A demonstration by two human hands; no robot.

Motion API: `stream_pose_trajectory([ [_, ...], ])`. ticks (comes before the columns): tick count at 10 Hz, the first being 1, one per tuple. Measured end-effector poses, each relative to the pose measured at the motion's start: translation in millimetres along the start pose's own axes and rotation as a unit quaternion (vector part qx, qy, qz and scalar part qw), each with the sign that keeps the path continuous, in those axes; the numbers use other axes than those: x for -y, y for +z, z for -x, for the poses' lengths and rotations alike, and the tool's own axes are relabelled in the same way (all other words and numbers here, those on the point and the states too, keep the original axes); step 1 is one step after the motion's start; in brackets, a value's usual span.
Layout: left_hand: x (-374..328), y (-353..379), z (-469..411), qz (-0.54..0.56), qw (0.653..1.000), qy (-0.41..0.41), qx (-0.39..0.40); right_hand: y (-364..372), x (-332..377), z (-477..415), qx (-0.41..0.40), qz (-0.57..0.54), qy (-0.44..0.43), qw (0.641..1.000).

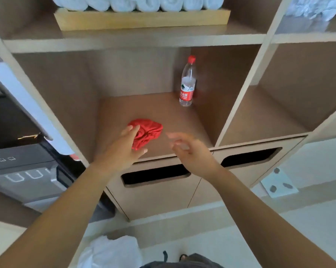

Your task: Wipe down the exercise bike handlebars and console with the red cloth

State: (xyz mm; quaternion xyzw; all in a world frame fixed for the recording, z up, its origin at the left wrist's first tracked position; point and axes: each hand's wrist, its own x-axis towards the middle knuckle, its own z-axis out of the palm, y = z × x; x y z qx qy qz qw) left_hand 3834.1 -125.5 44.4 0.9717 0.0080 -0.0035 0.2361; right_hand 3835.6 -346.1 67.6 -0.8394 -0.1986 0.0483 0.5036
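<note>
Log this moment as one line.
crumpled red cloth: lying in wooden cubby | left hand: open, overlapping cloth | right hand: open, empty, right of cloth

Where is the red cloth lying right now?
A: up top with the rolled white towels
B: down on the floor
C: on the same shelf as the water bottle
C: the red cloth lies crumpled near the front of the shelf, and the water bottle stands at the back right of that same shelf.
</note>
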Motion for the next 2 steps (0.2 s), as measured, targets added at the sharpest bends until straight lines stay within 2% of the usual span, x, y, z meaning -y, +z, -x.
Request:
stream_pose_trajectory([
  [2, -27, 5, -3, 0.016, 0.992, -0.001, -0.129, -22, -15, -33, 0.067, -0.027, -0.024, 0.997],
])
